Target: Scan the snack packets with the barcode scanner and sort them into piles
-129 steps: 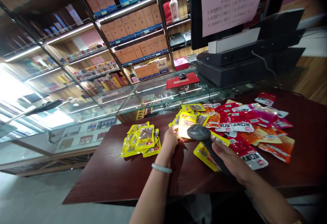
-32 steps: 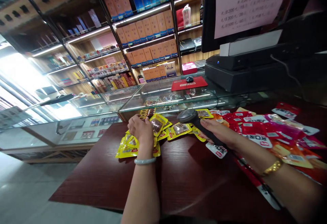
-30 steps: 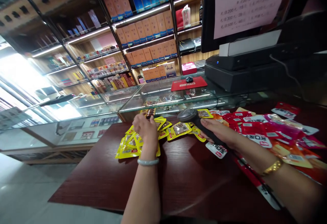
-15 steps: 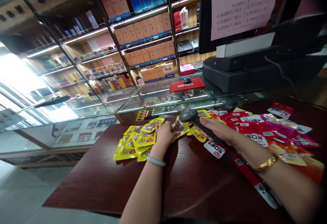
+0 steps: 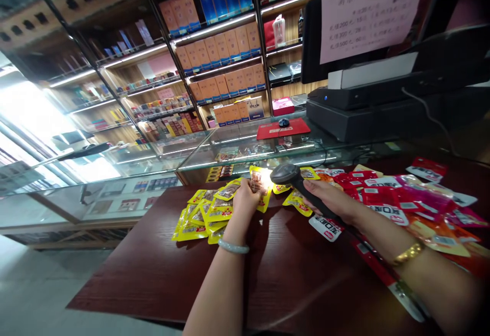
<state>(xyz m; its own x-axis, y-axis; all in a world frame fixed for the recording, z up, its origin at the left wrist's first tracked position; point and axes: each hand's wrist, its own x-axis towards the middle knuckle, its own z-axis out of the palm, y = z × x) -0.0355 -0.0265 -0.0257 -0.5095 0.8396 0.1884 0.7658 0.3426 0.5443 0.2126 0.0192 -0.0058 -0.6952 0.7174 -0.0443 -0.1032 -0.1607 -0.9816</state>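
My left hand [image 5: 247,198] is closed on a yellow snack packet [image 5: 265,204], tilted up off the table. Bright light from the barcode scanner [image 5: 286,173] falls on that packet. The black scanner's handle is wrapped in my right hand [image 5: 329,199], with its head turned toward the packet. Left of my left hand lies a heap of similar yellow packets [image 5: 195,226]. Beneath the scanner are more yellow packets [image 5: 298,204] and a white packet [image 5: 325,228]. Red, pink and orange packets [image 5: 398,193] spread out to the right of my right hand.
The dark red wooden table [image 5: 161,285] adjoins a glass display counter [image 5: 214,154]. A red mat [image 5: 291,128] with a mouse [image 5: 283,122] lies on the glass. Behind the packets stands a black register [image 5: 344,116] below a monitor with a pink paper sign [image 5: 367,19]. Boxes [image 5: 225,50] fill the shelves.
My left hand has shifted slightly right and raised a yellow packet before the scanner. The scanner's light now shines on it. My right hand keeps hold of the scanner.
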